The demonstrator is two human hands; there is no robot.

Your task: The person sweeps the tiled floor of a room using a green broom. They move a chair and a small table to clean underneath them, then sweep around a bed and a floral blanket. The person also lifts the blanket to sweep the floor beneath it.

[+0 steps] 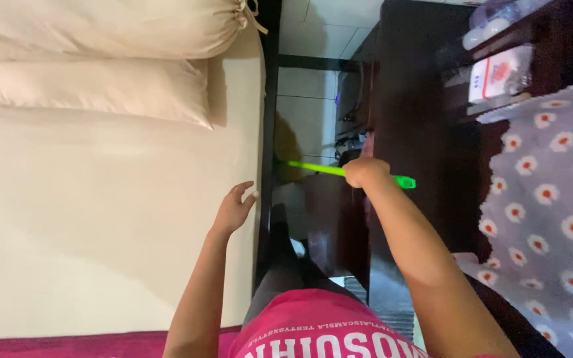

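Observation:
My right hand [364, 171] is closed around a bright green broom handle [402, 181]. The handle runs left from my fist toward a tan broom head [289, 147] low on the tiled floor [308, 106], in the narrow gap beside the bed. My left hand [235, 209] is open with fingers spread, resting on the cream bed sheet [101, 199] near the bed's dark edge [268, 132]. It holds nothing. My pink shirt and dark leggings show at the bottom of the view.
Two cream pillows [101, 59] lie at the head of the bed. A dark wooden cabinet [412, 99] stands across the gap, with packets and bottles [499, 73] on its shelf. A grey cloth with daisy print [552, 199] lies at the right. A magenta blanket [67, 346] edges the bed.

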